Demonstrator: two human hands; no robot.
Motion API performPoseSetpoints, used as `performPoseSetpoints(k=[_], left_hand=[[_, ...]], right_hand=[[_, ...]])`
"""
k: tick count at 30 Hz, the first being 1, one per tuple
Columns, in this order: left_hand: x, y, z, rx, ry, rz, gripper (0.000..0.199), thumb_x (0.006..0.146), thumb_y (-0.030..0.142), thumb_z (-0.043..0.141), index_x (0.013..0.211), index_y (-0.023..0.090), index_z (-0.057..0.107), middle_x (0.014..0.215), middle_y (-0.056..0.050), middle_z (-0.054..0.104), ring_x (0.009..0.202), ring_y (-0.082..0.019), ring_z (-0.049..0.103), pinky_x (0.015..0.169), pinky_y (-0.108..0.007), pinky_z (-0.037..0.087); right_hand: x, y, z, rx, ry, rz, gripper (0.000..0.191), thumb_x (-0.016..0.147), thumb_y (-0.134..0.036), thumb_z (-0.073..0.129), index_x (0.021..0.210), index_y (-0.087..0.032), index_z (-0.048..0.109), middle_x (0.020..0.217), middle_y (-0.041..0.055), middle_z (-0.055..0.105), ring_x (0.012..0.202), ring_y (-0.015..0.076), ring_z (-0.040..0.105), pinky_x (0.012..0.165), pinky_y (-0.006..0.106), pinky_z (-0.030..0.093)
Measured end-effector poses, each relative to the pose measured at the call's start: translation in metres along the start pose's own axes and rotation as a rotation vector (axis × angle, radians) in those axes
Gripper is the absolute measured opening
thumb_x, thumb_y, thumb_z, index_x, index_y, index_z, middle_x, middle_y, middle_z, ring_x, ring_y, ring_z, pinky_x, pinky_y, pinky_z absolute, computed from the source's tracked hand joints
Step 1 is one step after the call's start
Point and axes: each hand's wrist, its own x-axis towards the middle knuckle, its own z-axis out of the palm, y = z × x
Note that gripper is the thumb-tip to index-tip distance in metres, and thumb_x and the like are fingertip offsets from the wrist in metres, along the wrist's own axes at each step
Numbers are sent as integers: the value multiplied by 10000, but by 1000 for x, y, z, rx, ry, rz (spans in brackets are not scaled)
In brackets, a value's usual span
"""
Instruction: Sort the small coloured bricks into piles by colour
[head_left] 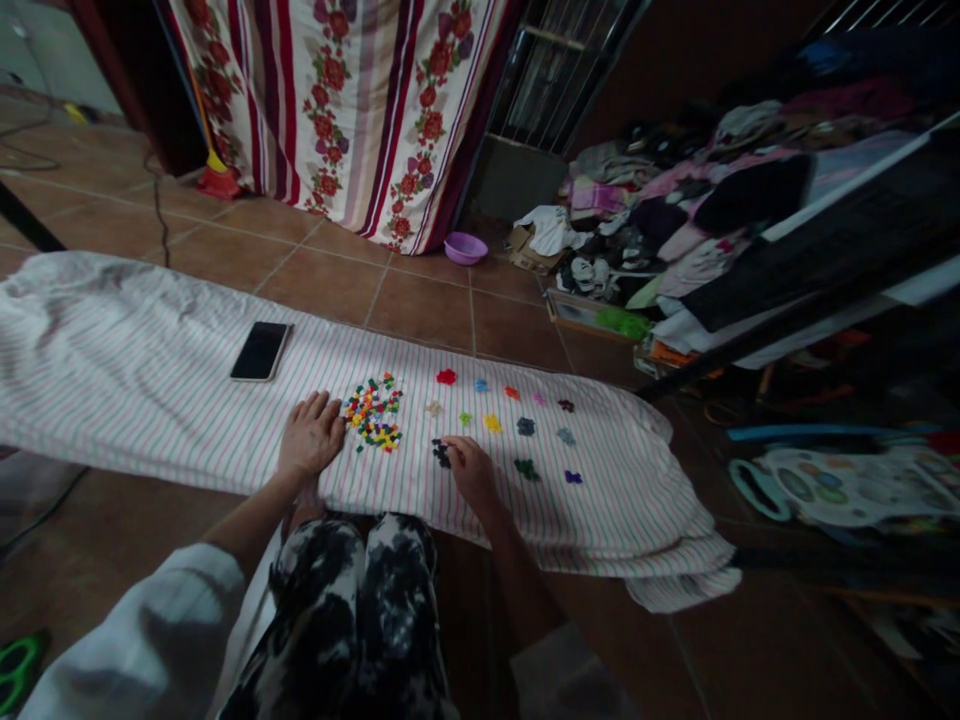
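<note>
A pile of small mixed-colour pieces (pixel 373 410) lies on the striped cloth (pixel 180 350) in the head view. My left hand (pixel 313 432) rests flat beside the pile's left edge, fingers stretched out and holding nothing. To the right, my right hand (pixel 470 468) has its fingertips pinched together at the black pieces (pixel 440 453); whatever is between them is too small to make out. Small single-colour heaps spread around that hand, among them red (pixel 446 377), yellow (pixel 492 423), dark grey (pixel 526 427), dark green (pixel 526 469) and purple pieces (pixel 573 477).
A phone (pixel 260 351) lies on the cloth at the left. Beyond the cloth are a floral curtain (pixel 330 110), a red broom (pixel 217 178) and a purple basin (pixel 466 248) on the tiled floor. Clothes (pixel 690 190) are heaped at the right behind a dark bar.
</note>
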Motion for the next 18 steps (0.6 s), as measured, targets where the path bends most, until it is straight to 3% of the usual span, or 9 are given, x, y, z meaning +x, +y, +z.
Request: performPoseSetpoints(k=[9, 18], left_hand=[[1, 4, -4, 5, -18, -25, 451, 942, 354, 365, 1259, 151, 615, 1416, -166, 560, 1382, -308, 444, 1150, -471, 324], [1, 2, -1, -10, -4, -35, 435, 942, 345, 389, 1261, 164, 622, 1418, -160, 563, 1379, -307, 452, 1142, -479, 345]], right_hand=[[11, -8, 0, 8, 31, -39, 298, 884, -171, 455, 982, -193, 735, 1003, 94, 727, 962, 212, 666, 893, 350, 528], [26, -37, 30, 35, -57, -173, 239, 865, -128, 531, 899, -213, 751, 913, 61, 707, 883, 190, 656, 840, 314, 518]])
